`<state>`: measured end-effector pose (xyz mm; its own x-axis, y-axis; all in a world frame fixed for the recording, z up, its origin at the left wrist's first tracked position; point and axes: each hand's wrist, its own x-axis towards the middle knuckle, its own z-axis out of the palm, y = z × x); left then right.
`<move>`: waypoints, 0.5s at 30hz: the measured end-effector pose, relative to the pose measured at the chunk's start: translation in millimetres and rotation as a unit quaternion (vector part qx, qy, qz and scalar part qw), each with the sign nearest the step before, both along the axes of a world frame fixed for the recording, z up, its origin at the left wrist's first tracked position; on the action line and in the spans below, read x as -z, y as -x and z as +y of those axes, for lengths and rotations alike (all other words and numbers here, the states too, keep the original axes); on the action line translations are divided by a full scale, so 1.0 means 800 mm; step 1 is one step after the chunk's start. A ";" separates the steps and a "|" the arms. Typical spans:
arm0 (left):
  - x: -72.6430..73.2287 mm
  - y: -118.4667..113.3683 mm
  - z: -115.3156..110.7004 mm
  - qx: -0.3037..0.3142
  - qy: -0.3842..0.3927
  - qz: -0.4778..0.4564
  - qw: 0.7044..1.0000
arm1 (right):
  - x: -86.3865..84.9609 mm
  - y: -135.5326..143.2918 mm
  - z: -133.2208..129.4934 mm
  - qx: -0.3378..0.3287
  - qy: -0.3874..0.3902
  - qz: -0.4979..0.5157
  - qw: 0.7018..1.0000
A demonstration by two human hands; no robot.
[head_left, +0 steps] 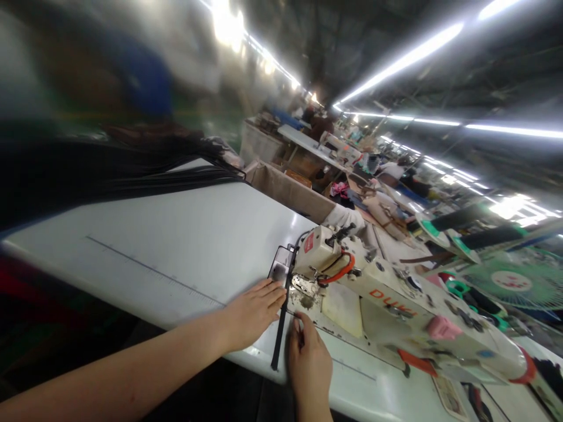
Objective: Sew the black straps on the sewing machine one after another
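A narrow black fabric strip [280, 340] lies on the sewing table, running from near its front edge up to the needle area of a sewing machine [387, 287]. My left hand [253, 310] lies flat with its fingers stretched out, fingertips at the strip's left side beside the metal plate [280, 268]. On the strip's other side, my right hand [310, 360] rests at the table edge just in front of the machine bed. Its fingers are curled, thumb and forefinger close together; what they pinch, if anything, is too small to make out.
A pile of black strips [176, 180] covers the table's far left. Behind the table stands a cloth-lined bin [290, 190]. Thread cones [484, 237] and a green fan [512, 280] stand to the right. A ruler line [153, 269] marks the white tabletop [185, 228].
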<state>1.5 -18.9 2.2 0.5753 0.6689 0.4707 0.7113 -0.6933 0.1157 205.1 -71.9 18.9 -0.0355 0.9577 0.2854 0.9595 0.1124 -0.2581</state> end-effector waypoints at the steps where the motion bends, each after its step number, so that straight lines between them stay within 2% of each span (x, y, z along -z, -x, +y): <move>1: 0.001 0.000 0.000 0.000 0.000 -0.003 1.000 | 0.003 0.000 -0.001 -0.009 -0.013 -0.006 1.000; 6: 0.000 0.001 -0.001 -0.004 0.007 0.003 1.000 | 0.008 0.003 -0.005 -0.020 -0.046 -0.014 0.999; 15: -0.005 0.004 -0.003 0.003 0.019 0.020 1.000 | 0.000 0.009 -0.009 -0.025 -0.038 -0.013 0.999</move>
